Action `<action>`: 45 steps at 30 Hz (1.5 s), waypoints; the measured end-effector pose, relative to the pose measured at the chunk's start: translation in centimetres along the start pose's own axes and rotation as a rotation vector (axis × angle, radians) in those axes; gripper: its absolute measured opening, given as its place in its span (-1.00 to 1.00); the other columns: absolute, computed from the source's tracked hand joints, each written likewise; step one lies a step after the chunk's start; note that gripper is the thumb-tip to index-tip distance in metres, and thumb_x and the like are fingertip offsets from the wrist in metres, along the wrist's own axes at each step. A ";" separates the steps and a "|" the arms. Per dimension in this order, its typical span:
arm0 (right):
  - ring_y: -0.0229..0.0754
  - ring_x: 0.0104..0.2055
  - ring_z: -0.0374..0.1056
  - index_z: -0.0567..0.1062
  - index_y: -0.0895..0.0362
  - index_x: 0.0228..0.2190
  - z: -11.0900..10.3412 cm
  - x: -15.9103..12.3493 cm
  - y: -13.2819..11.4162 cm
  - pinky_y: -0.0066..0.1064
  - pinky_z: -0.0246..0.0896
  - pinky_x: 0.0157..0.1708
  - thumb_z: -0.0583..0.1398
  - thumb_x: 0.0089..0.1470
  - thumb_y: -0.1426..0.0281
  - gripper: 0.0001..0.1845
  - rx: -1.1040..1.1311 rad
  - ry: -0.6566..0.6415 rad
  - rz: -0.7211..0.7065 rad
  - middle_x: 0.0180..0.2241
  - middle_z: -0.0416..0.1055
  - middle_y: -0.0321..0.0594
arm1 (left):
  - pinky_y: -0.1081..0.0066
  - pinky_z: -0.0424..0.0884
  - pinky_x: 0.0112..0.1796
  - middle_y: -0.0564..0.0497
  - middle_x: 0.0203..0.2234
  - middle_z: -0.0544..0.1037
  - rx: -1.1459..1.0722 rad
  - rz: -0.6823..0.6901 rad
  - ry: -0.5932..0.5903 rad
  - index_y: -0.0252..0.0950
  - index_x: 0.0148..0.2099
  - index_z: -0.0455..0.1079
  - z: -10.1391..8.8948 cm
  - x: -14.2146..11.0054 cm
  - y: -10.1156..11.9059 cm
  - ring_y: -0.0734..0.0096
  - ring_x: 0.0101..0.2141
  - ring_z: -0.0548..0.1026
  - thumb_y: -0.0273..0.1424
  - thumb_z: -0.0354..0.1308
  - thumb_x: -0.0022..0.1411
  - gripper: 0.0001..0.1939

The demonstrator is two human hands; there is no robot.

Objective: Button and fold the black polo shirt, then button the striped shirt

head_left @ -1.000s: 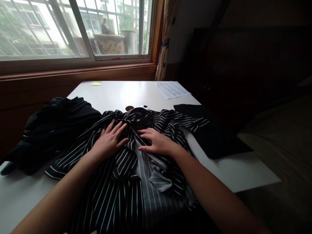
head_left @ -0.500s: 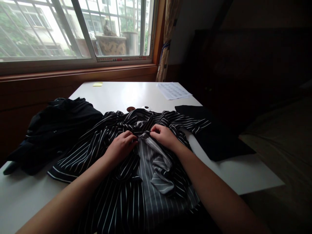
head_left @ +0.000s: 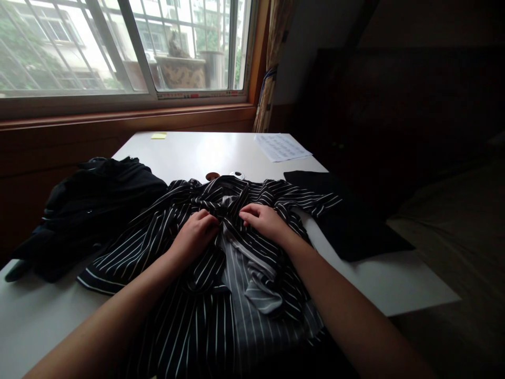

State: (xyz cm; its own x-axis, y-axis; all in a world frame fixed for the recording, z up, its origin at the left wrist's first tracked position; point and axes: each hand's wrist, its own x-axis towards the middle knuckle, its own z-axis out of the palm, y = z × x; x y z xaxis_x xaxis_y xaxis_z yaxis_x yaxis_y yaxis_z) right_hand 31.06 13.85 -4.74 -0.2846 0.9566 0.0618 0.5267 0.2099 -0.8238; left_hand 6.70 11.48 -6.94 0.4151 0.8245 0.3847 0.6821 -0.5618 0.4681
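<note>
A black shirt with white stripes (head_left: 165,231) lies spread and rumpled, its paler grey inner side (head_left: 244,300) showing below the middle of the front. My left hand (head_left: 197,234) pinches the shirt's front near the neck, with the fingertips partly hidden at the cloth. Just across from it, my right hand (head_left: 265,221) hovers low over the other front edge. Its thumb and fingers are bent and slightly apart, with no cloth visibly held between them. The dark striped front edge runs down under that hand.
A heap of dark clothes (head_left: 98,205) lies left on the white table (head_left: 189,152). Dark cloth (head_left: 347,226) lies right. Beyond the shirt are a brown round object (head_left: 212,176) and a white ring-shaped one (head_left: 237,175). Printed sheets (head_left: 282,147) and a yellow note (head_left: 158,136) lie farther back.
The front edge under my right hand has turned over, so its dark striped side shows where grey lining did. My right fingers have loosened from the cloth; my left hand moved slightly left.
</note>
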 end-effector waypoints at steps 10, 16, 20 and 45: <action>-0.22 -0.28 0.41 0.63 0.10 -0.32 0.9 -0.7 -1.2 -0.39 0.25 -0.27 0.31 0.05 0.27 -0.82 -0.043 -0.029 -0.244 -0.32 0.53 -0.23 | 0.31 0.41 -0.23 0.00 -0.34 0.54 -0.157 -0.076 0.023 -0.25 -0.26 0.45 -0.7 0.0 0.4 0.31 -0.30 0.49 -0.39 0.17 0.25 -0.94; -0.23 -0.32 0.40 0.59 0.13 -0.38 1.5 -0.8 -1.6 -0.41 0.26 -0.28 0.27 0.05 0.40 -0.92 -0.018 -0.005 -0.230 -0.37 0.52 -0.26 | 0.35 0.45 -0.26 0.02 -0.36 0.58 -0.486 -0.340 0.020 -0.26 -0.23 0.47 -2.4 0.2 1.4 0.33 -0.32 0.53 -0.22 0.25 0.17 -0.78; -0.25 -0.36 0.38 0.57 0.14 -0.40 1.6 -1.0 -2.0 -0.42 0.24 -0.33 0.26 0.05 0.41 -0.93 -0.029 0.039 -0.240 -0.40 0.51 -0.27 | 0.41 0.44 -0.39 0.05 -0.45 0.54 -0.761 -0.470 -0.006 -0.29 -0.23 0.45 -2.9 0.4 1.9 0.41 -0.45 0.49 -0.20 0.29 0.12 -0.73; -0.25 -0.35 0.40 0.62 0.10 -0.37 2.6 -1.2 -2.2 -0.43 0.27 -0.30 0.28 0.04 0.40 -0.91 0.003 -0.009 -0.289 -0.40 0.50 -0.28 | 0.37 0.49 -0.30 0.02 -0.39 0.58 -0.899 -0.494 -0.064 -0.28 -0.23 0.48 -1.9 0.0 2.4 0.36 -0.37 0.55 -0.26 0.33 0.08 -0.76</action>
State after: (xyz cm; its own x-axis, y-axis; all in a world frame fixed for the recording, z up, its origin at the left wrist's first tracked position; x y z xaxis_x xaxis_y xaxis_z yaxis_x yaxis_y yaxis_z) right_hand 28.18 11.71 -4.50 -0.4297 0.8554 0.2893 0.4202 0.4730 -0.7744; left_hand 7.21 10.01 -4.31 0.2597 0.9647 -0.0438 0.0933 0.0201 0.9954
